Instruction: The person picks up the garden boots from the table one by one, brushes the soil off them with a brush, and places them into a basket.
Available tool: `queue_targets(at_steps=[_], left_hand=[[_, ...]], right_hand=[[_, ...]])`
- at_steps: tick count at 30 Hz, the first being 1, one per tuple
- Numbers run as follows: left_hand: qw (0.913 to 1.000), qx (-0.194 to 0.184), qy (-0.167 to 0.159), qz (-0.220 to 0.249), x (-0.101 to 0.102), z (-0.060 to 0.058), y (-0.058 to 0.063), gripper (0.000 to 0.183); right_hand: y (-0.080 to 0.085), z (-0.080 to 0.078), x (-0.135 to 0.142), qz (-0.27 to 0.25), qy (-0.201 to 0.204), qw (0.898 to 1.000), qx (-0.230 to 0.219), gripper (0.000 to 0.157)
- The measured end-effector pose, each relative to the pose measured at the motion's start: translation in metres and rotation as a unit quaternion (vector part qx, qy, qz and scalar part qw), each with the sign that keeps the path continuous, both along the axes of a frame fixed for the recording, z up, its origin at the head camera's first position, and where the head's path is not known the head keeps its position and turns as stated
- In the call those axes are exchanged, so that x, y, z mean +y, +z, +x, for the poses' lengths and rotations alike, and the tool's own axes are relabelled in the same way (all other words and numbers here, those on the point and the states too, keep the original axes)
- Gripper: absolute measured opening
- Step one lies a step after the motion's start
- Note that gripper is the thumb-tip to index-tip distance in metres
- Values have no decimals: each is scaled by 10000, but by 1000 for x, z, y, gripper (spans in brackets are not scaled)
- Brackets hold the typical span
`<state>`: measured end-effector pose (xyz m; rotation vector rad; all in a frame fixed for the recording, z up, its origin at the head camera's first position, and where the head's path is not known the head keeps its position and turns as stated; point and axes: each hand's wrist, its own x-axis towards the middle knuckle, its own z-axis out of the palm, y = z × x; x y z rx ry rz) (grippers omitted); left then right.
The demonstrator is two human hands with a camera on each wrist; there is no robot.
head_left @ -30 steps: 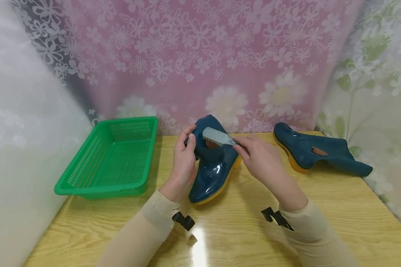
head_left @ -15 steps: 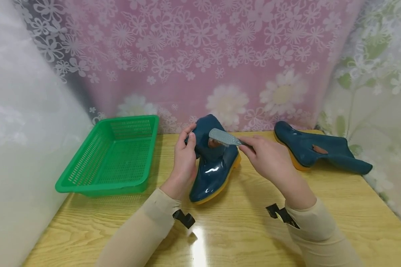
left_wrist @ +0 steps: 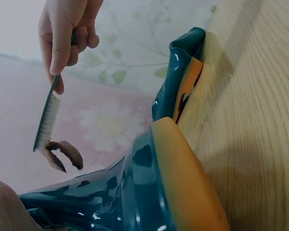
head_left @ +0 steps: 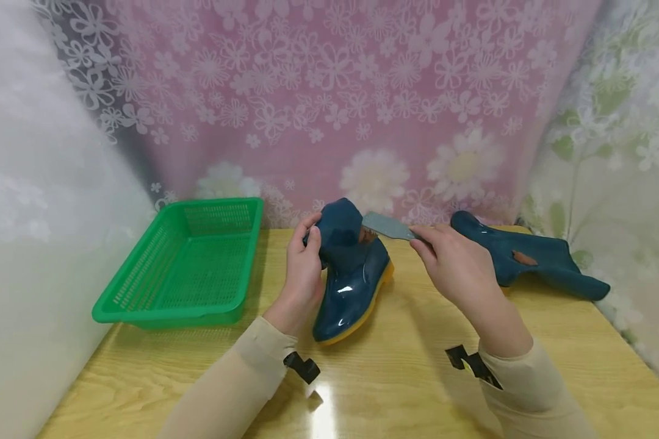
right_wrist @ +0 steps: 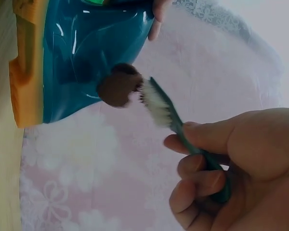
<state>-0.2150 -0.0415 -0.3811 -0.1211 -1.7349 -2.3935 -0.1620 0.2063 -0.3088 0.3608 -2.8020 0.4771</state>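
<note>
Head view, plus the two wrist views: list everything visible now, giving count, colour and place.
Held boot: one, dark blue with yellow sole, centre
Brush: one, grey-green with whitish bristles, against the brown clump
Brown clump: one, brown, on the held boot
Second boot: one, dark blue, lying at right
Brown patch: one, brown, on the second boot
Basket: one, green, at left
Table: one, yellowish wood, below
Curtain: one, pink with white flowers, behind
Side sheets: two, whitish, left and right; right one floral
Wrist attachments: two, black, at the cuffs
Sleeves: two, beige
Left hand: one, gripping the held boot
Right hand: one, holding the brush
</note>
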Motion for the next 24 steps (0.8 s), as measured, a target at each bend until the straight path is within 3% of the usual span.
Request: queue_targets(at_steps=[6,13,24], left_hand=[[10000,9,-13,-42,-2,5,-3,42],[9997,150,-189,-19,3,10,-1,40],[9996,176,-121,-181,2,1,0,42]], right_hand=[[-9,-4,-16,-248,204,9995,21,42],[-17,-10,-23,-70,357,9986,-391,43],[-4,-13,-6,-58,363,9974,-627,41]])
